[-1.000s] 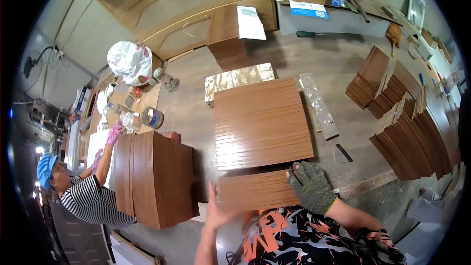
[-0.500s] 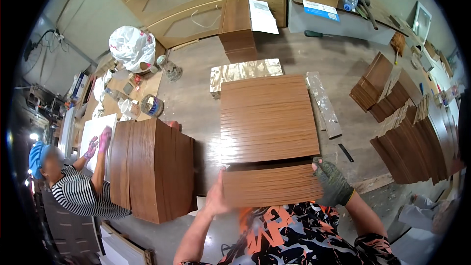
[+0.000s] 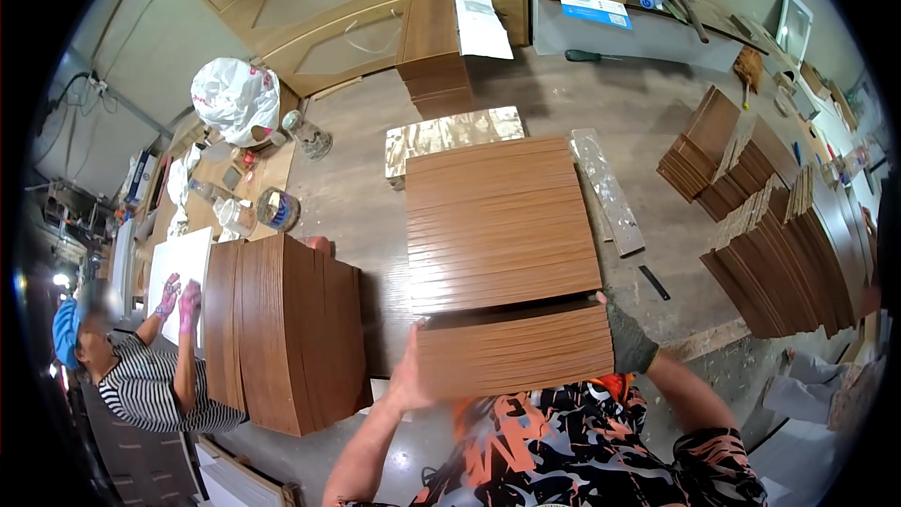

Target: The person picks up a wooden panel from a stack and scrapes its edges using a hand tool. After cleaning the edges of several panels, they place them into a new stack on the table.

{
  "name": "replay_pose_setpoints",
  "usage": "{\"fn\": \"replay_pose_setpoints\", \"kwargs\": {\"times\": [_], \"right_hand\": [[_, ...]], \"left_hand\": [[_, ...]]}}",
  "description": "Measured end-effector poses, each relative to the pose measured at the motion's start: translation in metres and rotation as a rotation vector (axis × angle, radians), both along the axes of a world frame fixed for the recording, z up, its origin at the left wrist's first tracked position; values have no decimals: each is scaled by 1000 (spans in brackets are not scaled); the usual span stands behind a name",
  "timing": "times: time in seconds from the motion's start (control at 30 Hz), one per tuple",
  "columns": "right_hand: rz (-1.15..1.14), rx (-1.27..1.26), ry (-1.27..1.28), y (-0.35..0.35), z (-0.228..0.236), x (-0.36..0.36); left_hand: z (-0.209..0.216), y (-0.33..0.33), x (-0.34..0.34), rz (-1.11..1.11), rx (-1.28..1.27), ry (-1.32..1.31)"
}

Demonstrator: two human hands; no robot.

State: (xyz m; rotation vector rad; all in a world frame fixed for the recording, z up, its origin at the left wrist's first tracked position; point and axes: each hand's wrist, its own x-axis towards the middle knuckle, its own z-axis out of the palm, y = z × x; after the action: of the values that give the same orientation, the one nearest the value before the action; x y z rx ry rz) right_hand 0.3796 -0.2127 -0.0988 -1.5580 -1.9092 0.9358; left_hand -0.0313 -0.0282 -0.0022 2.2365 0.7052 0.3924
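A brown wood-grain panel (image 3: pixel 516 353) is held close against my front, its long side running left to right. My bare left hand (image 3: pixel 406 368) grips its left end, the thumb at the upper corner. At the right end, my right hand (image 3: pixel 630 336) in a dark grey-green glove grips the edge, its bare thumb tip showing at the upper corner. Most fingers of both hands are hidden behind the panel. Just beyond lies a wide wood-grain board (image 3: pixel 497 225), a dark narrow gap separating the two; how many boards lie under it cannot be seen.
Tall brown panel stacks stand at left (image 3: pixel 282 333) and right (image 3: pixel 788 272). A marbled block (image 3: pixel 455 139), a pale strip (image 3: pixel 608 192) and a black strip (image 3: pixel 654 283) lie around the board. Far left, a co-worker (image 3: pixel 155 376) in pink gloves handles a white sheet (image 3: pixel 178 268).
The whole view has shifted slightly left. My right hand has moved around the panel's right edge, with fewer fingers showing. Both hands keep their hold. The co-worker's gloved hands have moved slightly down.
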Motion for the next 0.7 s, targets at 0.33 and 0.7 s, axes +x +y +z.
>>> {"fn": "replay_pose_setpoints", "kwargs": {"times": [0.33, 0.7], "right_hand": [[-25, 263, -117, 7, 46, -19], [102, 211, -324, 18, 43, -12]], "left_hand": [[-6, -3, -7, 47, -27, -65], [-62, 4, -25, -25, 259, 137]]}}
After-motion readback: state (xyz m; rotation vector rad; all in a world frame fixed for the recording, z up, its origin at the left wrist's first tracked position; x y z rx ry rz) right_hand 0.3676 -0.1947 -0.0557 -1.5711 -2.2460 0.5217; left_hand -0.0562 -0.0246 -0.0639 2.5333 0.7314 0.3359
